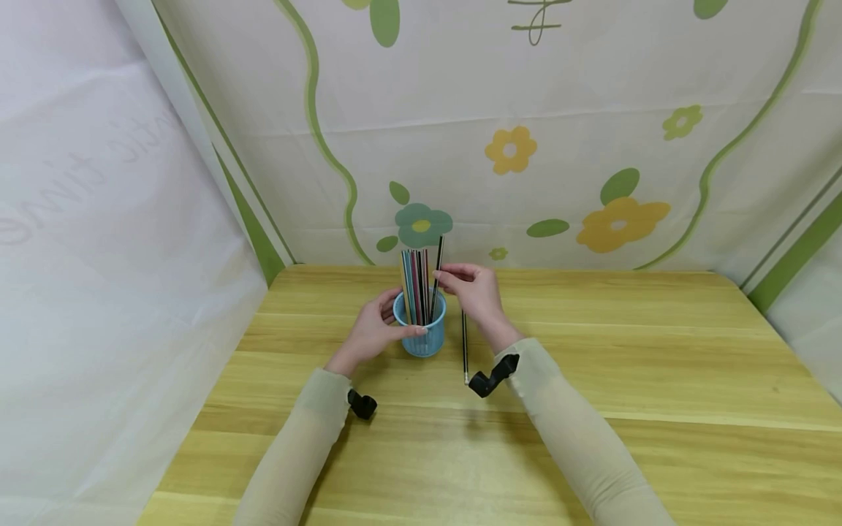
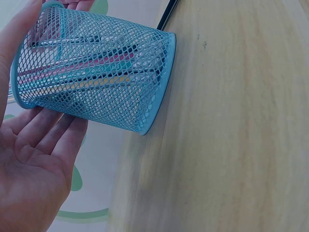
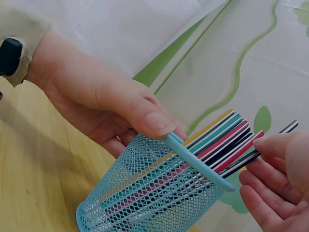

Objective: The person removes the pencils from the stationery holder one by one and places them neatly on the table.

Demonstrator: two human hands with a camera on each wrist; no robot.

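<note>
A light blue mesh pen holder (image 1: 424, 345) stands on the table with several pencils (image 3: 227, 133) upright in it, striped yellow, teal, pink and black. My left hand (image 1: 373, 330) grips the holder from its left side, the thumb at the rim and the fingers around the far side. Between thumb and fingers my right hand (image 1: 479, 294) pinches a black striped pencil (image 1: 439, 252), whose lower part is inside the holder at its right side. Another black pencil (image 1: 465, 347) lies on the table just right of the holder, partly hidden under the right hand.
The wooden table (image 1: 658, 351) reaches back to a white cloth backdrop (image 1: 447, 161) printed with flowers and leaves, close behind the holder. A white cloth wall (image 1: 99, 256) borders the left side. Black straps with small mounts (image 1: 493, 376) sit on both wrists.
</note>
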